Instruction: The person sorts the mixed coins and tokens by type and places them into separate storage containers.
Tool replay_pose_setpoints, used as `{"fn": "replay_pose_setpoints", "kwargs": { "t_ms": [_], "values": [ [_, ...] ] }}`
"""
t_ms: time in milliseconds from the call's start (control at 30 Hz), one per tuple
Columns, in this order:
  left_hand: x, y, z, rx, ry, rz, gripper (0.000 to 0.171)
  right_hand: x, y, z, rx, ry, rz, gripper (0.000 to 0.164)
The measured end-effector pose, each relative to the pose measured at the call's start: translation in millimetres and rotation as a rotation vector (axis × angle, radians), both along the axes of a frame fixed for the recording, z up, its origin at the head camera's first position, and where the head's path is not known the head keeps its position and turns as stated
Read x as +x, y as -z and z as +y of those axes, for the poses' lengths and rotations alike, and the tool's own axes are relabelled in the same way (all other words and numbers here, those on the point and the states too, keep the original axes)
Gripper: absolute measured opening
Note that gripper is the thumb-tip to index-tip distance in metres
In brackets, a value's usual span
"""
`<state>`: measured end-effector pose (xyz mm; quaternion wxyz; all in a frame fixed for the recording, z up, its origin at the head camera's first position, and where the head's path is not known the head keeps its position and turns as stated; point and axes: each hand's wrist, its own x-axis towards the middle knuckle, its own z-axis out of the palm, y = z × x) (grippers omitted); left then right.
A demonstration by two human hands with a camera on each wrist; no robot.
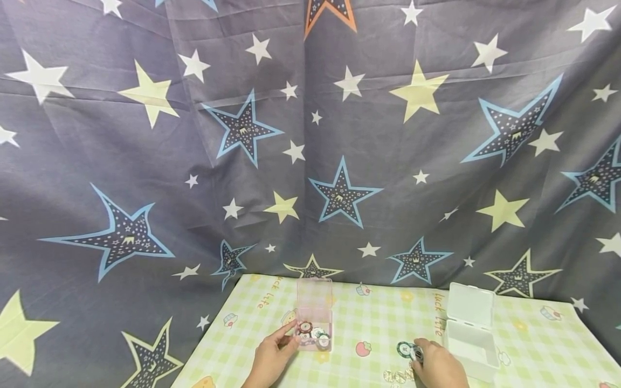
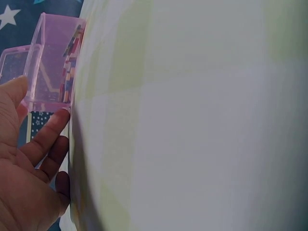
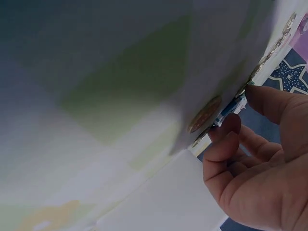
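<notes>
Picking-up step, seemingly: your right hand pinches dark chip just beside green chip; your left hand, fingers loose, touches pink box. Next move likely calls for steady pinch, clean lift.

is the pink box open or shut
Open: the pink box has its lid raised at the far side, and round chips show inside.

Gold coins too small for detail
</notes>
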<state>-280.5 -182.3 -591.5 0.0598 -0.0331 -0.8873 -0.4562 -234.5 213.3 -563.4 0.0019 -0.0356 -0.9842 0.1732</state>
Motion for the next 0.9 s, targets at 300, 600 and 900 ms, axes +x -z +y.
{"fn": "replay_pose_setpoints", "kwargs": {
  "t_ms": [300,600,900],
  "values": [
    [2.3,-2.3,1.0,-0.007,-0.009,-0.005,0.05,-4.4,-0.8,-1.6,-0.001,0.015,-0.004,0.048],
    [1.9,-3.1,0.9,0.009,0.005,-0.01,0.05,-8.3,-0.8,-0.1,-0.014,0.011,-0.02,0.047],
    [1.5,-3.5,1.4,0.002,-0.002,-0.012,0.05,-5.9,0.7,1.5,-0.063,0.007,0.007,0.042]
  ]
}}
